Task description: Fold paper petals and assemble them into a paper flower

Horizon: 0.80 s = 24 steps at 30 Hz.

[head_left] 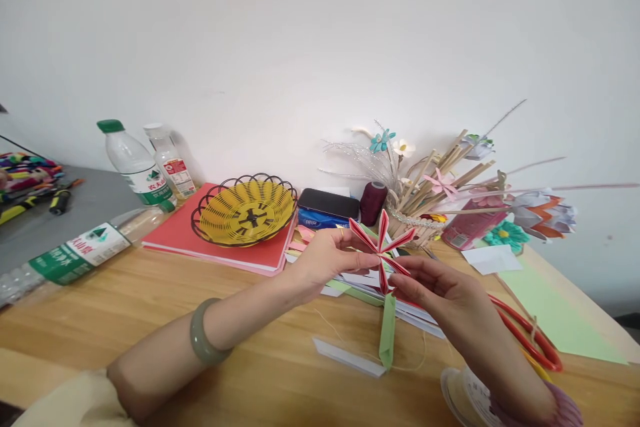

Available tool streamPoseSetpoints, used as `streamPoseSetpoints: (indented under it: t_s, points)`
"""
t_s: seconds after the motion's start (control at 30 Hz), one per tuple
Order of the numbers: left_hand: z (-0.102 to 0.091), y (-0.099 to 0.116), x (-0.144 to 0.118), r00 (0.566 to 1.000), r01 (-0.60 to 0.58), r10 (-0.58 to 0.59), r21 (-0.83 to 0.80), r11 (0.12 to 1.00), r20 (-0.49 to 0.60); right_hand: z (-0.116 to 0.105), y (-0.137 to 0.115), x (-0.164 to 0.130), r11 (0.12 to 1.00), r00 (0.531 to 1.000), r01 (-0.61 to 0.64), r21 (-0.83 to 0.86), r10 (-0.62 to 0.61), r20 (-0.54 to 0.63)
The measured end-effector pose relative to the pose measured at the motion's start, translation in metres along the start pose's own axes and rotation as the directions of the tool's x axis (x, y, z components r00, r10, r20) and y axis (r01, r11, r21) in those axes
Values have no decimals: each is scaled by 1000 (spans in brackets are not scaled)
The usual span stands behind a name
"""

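A folded paper flower [383, 244] with red and white pleated petals is held up above the middle of the table. On its left side, my left hand [327, 261] pinches a petal between thumb and fingers. The fingertips of my right hand [443, 290] close on the lower right petal. Beneath the flower lie a folded green paper strip [387, 333] and a white paper strip [349, 356]. A loose thin thread curves around these strips. Several paper sheets [417, 317] are partly hidden behind my hands.
Left stand water bottles [131, 167], with another bottle [83, 253] lying down. A yellow woven basket [233, 217] rests on red paper [170, 230]. Behind are a phone [329, 201], a maroon thread cone [373, 203] and craft flowers [543, 213]. Red-handled scissors [543, 352] and a spool [467, 397] lie right.
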<state>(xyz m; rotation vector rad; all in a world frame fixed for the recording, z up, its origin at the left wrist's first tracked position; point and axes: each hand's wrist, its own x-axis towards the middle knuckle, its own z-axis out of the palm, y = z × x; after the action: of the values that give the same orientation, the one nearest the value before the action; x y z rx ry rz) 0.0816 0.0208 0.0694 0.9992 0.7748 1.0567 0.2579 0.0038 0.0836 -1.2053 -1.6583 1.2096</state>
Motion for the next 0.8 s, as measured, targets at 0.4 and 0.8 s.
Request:
streamPoseSetpoints:
  t_s: [0.4, 0.8]
  points:
    - [7, -6, -2, 993, -55, 63, 79, 995, -99, 6, 13, -7, 864, 887, 172, -473, -345, -308]
    - [4, -3, -3, 1000, -2, 3, -140, 990, 9, 12, 5, -19, 533, 775, 451, -716, -631, 19]
